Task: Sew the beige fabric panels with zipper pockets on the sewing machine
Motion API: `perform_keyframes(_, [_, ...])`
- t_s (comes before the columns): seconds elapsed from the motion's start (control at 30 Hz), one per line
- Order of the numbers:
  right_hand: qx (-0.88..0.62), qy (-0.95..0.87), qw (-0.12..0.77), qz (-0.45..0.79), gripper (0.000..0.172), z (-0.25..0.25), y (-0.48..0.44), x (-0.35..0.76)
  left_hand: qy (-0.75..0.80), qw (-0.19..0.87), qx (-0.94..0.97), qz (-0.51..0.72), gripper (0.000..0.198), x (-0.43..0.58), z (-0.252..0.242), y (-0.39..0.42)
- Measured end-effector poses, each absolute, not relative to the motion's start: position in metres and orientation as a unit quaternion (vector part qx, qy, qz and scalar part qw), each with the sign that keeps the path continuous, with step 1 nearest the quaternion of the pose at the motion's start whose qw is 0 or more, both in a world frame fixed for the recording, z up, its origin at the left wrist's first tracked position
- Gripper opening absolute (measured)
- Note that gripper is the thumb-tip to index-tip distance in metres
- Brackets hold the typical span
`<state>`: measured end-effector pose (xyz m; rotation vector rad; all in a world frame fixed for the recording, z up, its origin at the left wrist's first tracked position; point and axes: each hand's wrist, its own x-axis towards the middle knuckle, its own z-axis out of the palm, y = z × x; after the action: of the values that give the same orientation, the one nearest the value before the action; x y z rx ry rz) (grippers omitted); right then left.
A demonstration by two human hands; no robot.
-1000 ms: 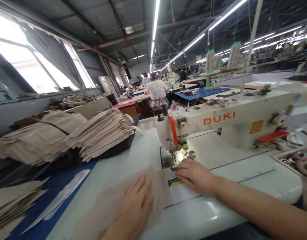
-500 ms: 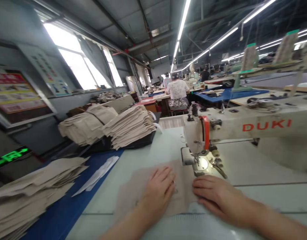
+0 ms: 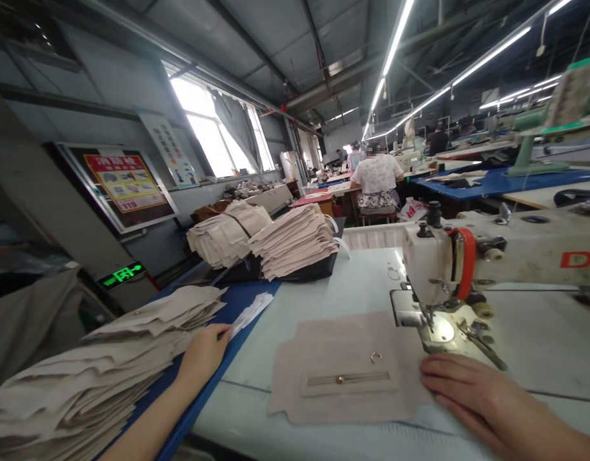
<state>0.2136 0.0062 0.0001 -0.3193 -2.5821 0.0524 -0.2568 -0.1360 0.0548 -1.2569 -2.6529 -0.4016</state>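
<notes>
A beige fabric piece [image 3: 347, 368] with a sewn strip and a small metal ring lies flat on the pale sewing table [image 3: 352, 282]. My right hand [image 3: 472, 397] rests flat on the table at the piece's right edge, fingers stretched out, just in front of the needle area of the white sewing machine [image 3: 496, 256]. My left hand [image 3: 203, 355] reaches out to the left and touches the near stack of beige fabric pieces [image 3: 107, 365] on the blue surface; its fingertips are hidden at the stack's edge.
Two more stacks of beige pieces [image 3: 271, 240] sit at the table's far left. A white paper strip [image 3: 249, 312] lies on the blue surface. A person [image 3: 377, 182] sits at another station ahead, back turned. Thread cones [image 3: 571, 96] stand at the right.
My left hand has left the fabric piece and moved left to the near stack. The right hand has slid to the piece's right edge. The view has turned left.
</notes>
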Motion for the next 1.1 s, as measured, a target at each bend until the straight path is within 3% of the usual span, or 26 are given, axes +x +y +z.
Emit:
perform_keyframes(0.33, [-0.124,-0.955,0.269,0.011,0.028,-0.010,0.008,0.214,-0.881,0.096,-0.413,-0.207,0.034,-0.256,0.048,-0.140])
perform_keyframes(0.77, [-0.119,-0.959,0.258,0.017,0.029,-0.005,0.006,0.214,-0.895,0.064,-0.332,-0.291,0.021,-0.256,0.055,-0.139])
perform_keyframes(1.1, [-0.124,-0.958,0.257,0.032,0.029,-0.002,0.004,0.213,-0.887,0.019,-0.339,-0.313,0.028,-0.252,0.067,-0.144])
